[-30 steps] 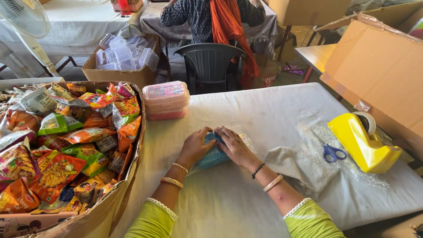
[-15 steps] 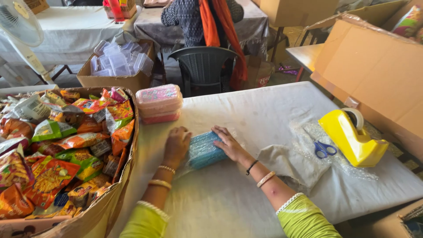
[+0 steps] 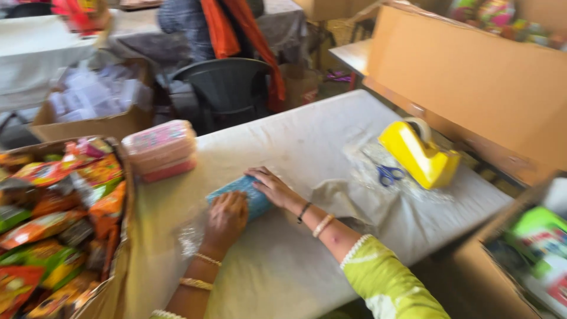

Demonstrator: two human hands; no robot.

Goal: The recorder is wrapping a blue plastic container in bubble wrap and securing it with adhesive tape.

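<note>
Blue and flat, the small packet (image 3: 243, 196) lies on the white-clothed table (image 3: 283, 260), pinned from both sides: the left hand (image 3: 225, 220) presses its near end, the right hand (image 3: 273, 188) its far edge, neither grip closed around it. Beside them, an open cardboard box (image 3: 121, 283) brims with bright snack bags (image 3: 47, 230).

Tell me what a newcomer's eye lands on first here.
First, the two hands at the table's middle: the left hand and right hand press on a blue packet on the white cloth. Next, the bright yellow tape dispenser to the right, blue scissors beside it. At far left, a cardboard box of colourful snack packets.
</note>
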